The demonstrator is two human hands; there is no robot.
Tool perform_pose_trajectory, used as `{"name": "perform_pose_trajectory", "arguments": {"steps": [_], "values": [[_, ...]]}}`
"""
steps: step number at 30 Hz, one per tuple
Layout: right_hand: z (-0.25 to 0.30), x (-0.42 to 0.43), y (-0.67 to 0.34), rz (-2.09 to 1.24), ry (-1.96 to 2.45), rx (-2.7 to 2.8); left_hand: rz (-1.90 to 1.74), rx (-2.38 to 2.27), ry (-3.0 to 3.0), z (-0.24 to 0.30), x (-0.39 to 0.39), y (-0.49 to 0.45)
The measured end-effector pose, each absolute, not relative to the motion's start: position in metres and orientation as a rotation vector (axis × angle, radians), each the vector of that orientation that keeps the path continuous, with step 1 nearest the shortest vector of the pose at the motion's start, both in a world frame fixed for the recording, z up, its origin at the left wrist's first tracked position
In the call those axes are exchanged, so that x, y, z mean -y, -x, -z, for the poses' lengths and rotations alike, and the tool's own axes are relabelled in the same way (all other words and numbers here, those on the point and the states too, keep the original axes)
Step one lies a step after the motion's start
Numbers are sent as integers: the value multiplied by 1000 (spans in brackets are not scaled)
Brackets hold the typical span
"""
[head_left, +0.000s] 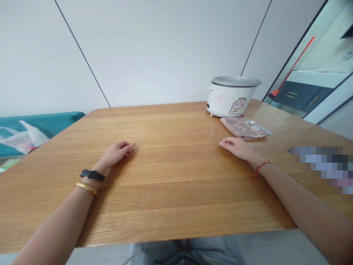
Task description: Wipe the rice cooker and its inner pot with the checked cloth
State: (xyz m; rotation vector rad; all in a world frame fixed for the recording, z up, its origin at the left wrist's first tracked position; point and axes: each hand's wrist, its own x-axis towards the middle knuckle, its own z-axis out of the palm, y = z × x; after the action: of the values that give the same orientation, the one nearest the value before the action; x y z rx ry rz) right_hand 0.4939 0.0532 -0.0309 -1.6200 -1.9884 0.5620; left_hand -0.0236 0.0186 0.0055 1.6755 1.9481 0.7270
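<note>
On the left half of the wooden table (176, 191), my left hand (118, 152) rests with its fingers curled in and the thumb against them; nothing shows in it. My right hand (237, 147) lies farther right, closed in a similar loose curl, also with nothing visible in it. Just beyond the right hand is a red-and-white patterned cloth item (242, 127), lying flat. Behind that stands a white rice cooker (224, 99) with a grey metal rim and no lid on it. Neither hand touches the cloth item or the cooker.
A blurred-out item (322, 165) lies at the table's right side. Left of the table, a white plastic bag (26, 136) sits on a teal surface (57, 119). A pale panelled wall (165, 51) stands behind. A red broom (296, 66) leans beyond the doorway at right.
</note>
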Motion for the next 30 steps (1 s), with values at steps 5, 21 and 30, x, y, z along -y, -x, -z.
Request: {"name": "perform_pose_trajectory", "arguments": {"steps": [5,21,30], "values": [[33,-54,-495,-562,1605,1978,-737,-1966,-1662,-9,-17,20],[33,-54,-495,-567,1611,1983,-738,-1966,-1662,-10,-17,20],[31,-53,-494,-559,1625,1984,-732,-1968,-1679,-9,-17,21]]}}
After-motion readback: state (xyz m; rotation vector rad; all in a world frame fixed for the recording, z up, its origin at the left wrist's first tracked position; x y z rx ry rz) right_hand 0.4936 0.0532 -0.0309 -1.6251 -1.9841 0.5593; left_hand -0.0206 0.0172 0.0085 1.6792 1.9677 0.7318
